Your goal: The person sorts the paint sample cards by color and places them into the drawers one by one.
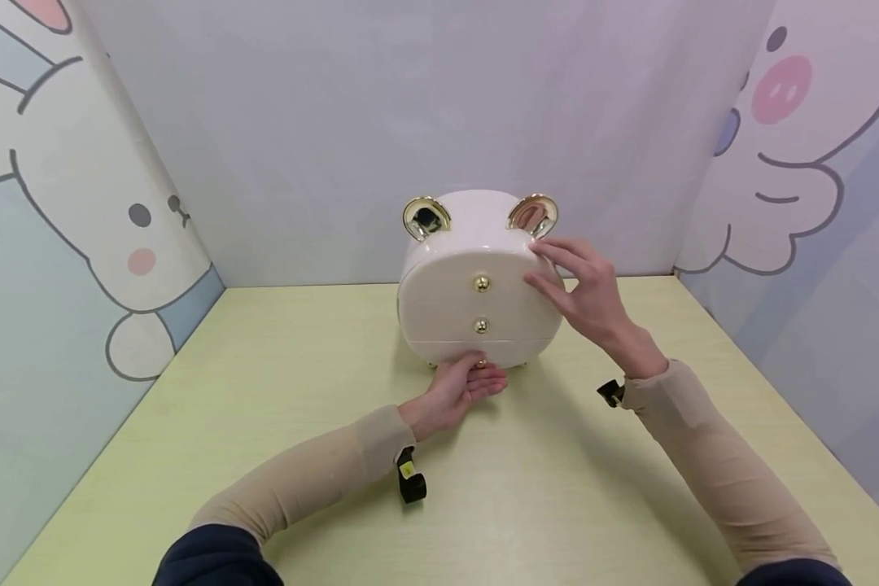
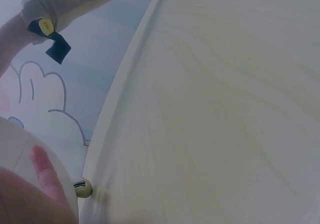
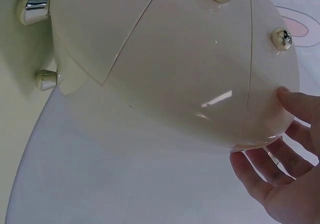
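Observation:
A glossy white storage box [image 1: 447, 297] with gold bear ears [image 1: 545, 205] stands at the table's middle. Its front carries an upper gold knob [image 1: 482, 283], a middle gold knob [image 1: 481, 325] and a lower drawer knob [image 1: 481, 364]. My left hand [image 1: 450, 396], palm turned up, pinches the drawer knob between thumb and fingers at the bottom front. At the upper right edge, my right hand [image 1: 589, 293] holds the box, its thumb [image 3: 292, 99] on the front face and its other fingers round the rim. Much of the left hand's grip is hidden in the left wrist view.
The box rests on gold feet [image 3: 36, 9] on a pale yellow-green table [image 1: 322, 350]. A plain back curtain [image 1: 300, 163] hangs close behind, with cartoon-printed panels [image 1: 66, 268] at both sides. Black straps [image 1: 412, 480] hang at both wrists.

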A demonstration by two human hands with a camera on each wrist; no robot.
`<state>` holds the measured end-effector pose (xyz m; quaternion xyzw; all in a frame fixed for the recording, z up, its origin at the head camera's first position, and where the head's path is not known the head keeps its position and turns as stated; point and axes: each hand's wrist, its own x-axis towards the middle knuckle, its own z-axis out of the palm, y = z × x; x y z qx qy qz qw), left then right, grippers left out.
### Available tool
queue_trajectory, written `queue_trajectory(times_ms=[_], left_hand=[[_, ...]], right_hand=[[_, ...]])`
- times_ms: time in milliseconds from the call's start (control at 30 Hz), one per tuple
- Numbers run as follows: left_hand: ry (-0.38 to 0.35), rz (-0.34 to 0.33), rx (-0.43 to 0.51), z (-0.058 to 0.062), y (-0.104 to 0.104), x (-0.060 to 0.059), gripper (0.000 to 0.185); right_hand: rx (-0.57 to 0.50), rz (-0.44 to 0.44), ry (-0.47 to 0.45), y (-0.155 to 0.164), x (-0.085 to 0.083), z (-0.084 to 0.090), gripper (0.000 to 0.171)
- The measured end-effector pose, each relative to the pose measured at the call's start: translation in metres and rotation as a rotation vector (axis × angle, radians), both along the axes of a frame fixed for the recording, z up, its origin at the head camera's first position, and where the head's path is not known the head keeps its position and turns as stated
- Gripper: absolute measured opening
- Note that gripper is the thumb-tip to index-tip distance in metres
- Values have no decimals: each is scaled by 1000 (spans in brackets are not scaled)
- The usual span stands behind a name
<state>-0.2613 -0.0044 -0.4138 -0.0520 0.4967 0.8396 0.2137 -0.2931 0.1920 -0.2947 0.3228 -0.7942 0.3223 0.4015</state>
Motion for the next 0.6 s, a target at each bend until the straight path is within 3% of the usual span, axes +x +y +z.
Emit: queue_trajectory(times_ms=[267,333,433,467,533,600], left_hand=[[8,-43,-28,-2,-4,0,33],[5,-104,-55,-2,-9,2,35],[13,-258,-143,3,-22,6,31],[35,-331,-184,6,-28,7,30],[151,-486,-277,18,-42,8,30],[359,-574,-368,40,-60,8,29]], right_hand=[[-8,3,7,0,-2,-3,40],[-3,3,1,0,-1,-3,40],[13,6,-7,0,0,-3,40],[19,8,-8,1,0,-3,40],[30,12,0,1,1,-3,39],[45,9,12,1,3,-3,40]])
